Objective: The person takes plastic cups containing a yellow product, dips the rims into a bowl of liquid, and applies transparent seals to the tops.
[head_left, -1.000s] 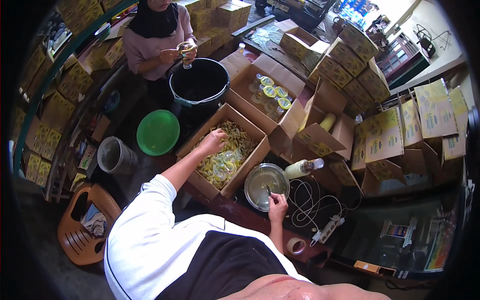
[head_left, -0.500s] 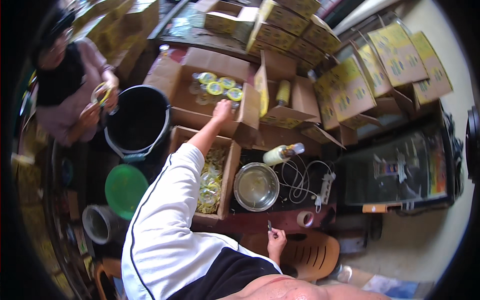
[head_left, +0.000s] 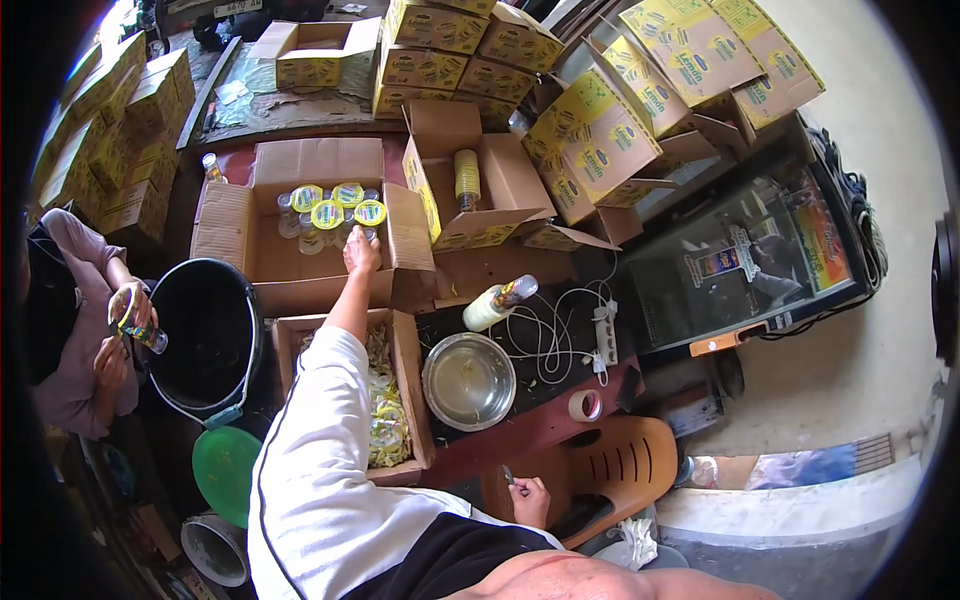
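Note:
My left hand point(head_left: 362, 252) reaches into an open cardboard box point(head_left: 222, 222). Its fingers close around a clear plastic cup with a yellow lid point(head_left: 370, 213), at the right end of a group of similar lidded cups point(head_left: 327, 214). Down by the orange chair, my right hand point(head_left: 530, 500) pinches a small, thin, dark blade-like tool point(head_left: 508, 475). Under my left forearm stands a carton point(head_left: 412, 400) of yellowish shreds point(head_left: 388, 410).
A steel bowl point(head_left: 469, 382), lidded cup stack point(head_left: 490, 305), white cable point(head_left: 545, 345) and tape roll point(head_left: 585, 405) share the table. At left, a co-worker's hands point(head_left: 112, 360) hold a cup beside a black bucket point(head_left: 205, 335). Yellow cartons point(head_left: 430, 65) are stacked behind; an orange chair point(head_left: 625, 465) stands near.
The view has shifted, so the table and boxes sit further left in the picture. My left hand stays at the same lidded cups; my right hand still pinches the thin tool.

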The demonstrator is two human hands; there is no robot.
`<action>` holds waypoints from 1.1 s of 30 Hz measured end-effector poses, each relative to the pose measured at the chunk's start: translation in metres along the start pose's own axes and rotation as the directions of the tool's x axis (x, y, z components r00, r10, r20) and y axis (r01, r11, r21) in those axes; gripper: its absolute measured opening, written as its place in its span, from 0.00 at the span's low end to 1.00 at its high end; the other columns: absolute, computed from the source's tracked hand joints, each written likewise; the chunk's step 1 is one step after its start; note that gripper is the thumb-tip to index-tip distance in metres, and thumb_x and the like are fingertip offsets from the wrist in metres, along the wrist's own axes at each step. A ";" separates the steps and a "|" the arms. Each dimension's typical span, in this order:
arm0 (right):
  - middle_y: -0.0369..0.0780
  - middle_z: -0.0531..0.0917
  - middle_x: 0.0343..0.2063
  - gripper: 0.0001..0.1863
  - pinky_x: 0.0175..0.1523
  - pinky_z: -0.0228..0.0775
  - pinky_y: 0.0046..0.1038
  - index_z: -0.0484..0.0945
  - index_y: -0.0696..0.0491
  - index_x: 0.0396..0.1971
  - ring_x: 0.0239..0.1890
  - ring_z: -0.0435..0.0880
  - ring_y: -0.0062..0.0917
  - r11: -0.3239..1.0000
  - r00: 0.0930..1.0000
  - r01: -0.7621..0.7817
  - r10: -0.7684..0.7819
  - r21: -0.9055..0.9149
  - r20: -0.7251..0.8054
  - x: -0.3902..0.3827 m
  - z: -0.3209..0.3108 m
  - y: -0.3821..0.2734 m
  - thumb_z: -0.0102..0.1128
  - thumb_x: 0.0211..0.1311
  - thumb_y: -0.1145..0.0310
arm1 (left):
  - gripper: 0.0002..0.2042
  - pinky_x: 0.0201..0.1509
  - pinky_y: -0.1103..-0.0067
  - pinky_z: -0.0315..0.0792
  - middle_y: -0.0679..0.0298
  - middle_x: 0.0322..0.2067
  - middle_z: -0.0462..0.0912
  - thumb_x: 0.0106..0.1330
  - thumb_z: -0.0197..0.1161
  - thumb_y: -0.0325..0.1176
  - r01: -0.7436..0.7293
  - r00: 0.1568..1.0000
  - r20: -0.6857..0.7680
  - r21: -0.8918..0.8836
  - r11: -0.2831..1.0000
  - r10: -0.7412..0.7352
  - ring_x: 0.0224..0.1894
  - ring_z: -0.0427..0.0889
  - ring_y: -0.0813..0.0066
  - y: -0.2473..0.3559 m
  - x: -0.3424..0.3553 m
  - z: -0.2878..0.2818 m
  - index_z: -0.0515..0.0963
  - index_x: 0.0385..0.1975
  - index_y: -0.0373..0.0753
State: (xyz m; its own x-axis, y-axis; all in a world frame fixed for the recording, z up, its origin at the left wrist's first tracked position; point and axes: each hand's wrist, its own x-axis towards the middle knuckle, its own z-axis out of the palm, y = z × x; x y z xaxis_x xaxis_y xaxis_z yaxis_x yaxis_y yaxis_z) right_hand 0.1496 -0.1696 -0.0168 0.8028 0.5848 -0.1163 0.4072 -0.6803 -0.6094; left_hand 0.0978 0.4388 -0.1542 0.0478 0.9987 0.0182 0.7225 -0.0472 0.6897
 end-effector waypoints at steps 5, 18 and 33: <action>0.41 0.80 0.26 0.06 0.32 0.73 0.26 0.84 0.58 0.30 0.24 0.81 0.24 1.000 0.999 0.004 -0.002 0.026 -0.044 -0.004 0.000 0.008 0.69 0.50 0.77 | 0.25 0.45 0.61 0.76 0.49 0.42 0.81 0.59 0.65 0.45 0.047 0.988 -0.144 -0.062 0.997 -0.055 0.42 0.82 0.48 0.027 -0.026 -0.062 0.71 0.51 0.35; 0.41 0.79 0.27 0.06 0.35 0.73 0.30 0.84 0.56 0.32 0.27 0.82 0.29 0.943 0.939 0.304 -0.321 0.134 0.127 0.041 0.017 -0.008 0.68 0.52 0.75 | 0.12 0.42 0.71 0.84 0.56 0.41 0.77 0.64 0.63 0.32 0.086 0.984 0.110 -0.981 -0.172 -0.137 0.38 0.82 0.66 0.020 -0.159 -0.220 0.66 0.39 0.37; 0.40 0.79 0.28 0.06 0.32 0.72 0.29 0.83 0.56 0.31 0.25 0.81 0.27 0.630 0.601 0.692 -0.773 0.353 0.203 0.116 0.023 -0.061 0.65 0.51 0.78 | 0.36 0.69 0.59 0.64 0.51 0.56 0.73 0.51 0.68 0.20 0.444 0.886 0.372 -0.853 -0.274 0.278 0.60 0.73 0.62 -0.005 -0.444 -0.229 0.61 0.62 0.27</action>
State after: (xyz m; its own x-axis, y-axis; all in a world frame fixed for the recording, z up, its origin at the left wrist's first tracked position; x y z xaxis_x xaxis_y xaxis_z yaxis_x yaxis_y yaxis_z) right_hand 0.2078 -0.0502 -0.0106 0.0789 0.9670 0.2422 0.6580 0.1320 -0.7414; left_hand -0.0852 0.0005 0.0003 0.4996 0.8641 -0.0612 -0.7653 0.4734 0.4362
